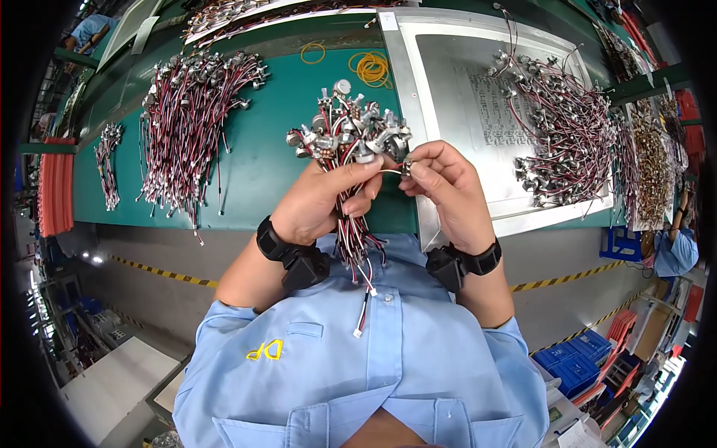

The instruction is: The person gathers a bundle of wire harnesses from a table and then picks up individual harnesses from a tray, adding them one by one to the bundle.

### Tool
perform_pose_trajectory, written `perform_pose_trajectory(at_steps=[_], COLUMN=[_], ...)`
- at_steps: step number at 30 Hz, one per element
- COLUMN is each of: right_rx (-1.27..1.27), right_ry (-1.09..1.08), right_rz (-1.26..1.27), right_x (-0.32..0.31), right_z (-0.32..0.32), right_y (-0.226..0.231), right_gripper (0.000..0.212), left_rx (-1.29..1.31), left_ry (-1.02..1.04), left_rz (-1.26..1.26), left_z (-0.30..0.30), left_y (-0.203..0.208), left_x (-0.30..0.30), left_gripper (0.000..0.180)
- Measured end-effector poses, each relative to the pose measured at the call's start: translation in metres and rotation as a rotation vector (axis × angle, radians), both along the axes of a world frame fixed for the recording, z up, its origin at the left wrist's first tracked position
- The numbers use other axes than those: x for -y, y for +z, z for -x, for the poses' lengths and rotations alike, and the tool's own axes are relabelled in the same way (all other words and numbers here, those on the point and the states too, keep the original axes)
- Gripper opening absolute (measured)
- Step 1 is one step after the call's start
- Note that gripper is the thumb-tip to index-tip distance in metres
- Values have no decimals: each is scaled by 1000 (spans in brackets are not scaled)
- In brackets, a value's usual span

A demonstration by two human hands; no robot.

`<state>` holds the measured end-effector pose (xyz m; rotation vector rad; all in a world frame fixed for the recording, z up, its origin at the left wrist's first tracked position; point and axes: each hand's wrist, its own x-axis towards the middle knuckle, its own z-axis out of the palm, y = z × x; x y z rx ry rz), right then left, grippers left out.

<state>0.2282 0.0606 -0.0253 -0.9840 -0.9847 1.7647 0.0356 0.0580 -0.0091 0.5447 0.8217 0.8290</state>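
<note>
The left hand point(323, 201) is closed around a bundle point(349, 145) of red, white and black wires tipped with small metal parts, held up over the green table point(261, 164), the wire tails hanging down past the wrist to white plugs in front of the blue shirt point(373, 358). The right hand point(444, 190) pinches one metal part point(405, 169) between thumb and fingertips, just beside the bundle's right edge and touching the left fingertips. A pile point(187, 127) of like wires lies on the table to the left, another heap point(564, 138) on the metal tray point(448, 67) to the right, and yellow bands point(371, 69) lie beyond the bundle.
</note>
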Motion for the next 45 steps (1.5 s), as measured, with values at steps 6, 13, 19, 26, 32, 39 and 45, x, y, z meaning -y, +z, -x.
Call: perform_pose_trajectory(at_steps=[6, 13, 19, 26, 32, 39, 45], right_rx=[16, 80, 54, 45, 42, 37, 45], right_ry=[19, -17, -18, -14, -11, 0, -11], right_rz=[-22, -107, -99, -109, -115, -105, -119], right_x=[1, 2, 2, 2, 1, 0, 1], right_z=[1, 2, 3, 1, -2, -5, -5], right_y=[-6, -6, -8, -9, -9, -10, -9], right_gripper=[18, 19, 19, 19, 19, 20, 21], left_rx=[83, 122, 152, 209, 219, 170, 197], left_ry=[26, 10, 2, -16, -25, -9, -13], left_rz=[88, 34, 57, 93, 92, 97, 113], left_z=[2, 6, 7, 8, 8, 5, 6], left_y=[-7, -11, -12, -16, -17, -12, -14], left_x=[-1, -2, -2, -3, -3, -3, -3], left_gripper=[19, 18, 17, 19, 20, 20, 21])
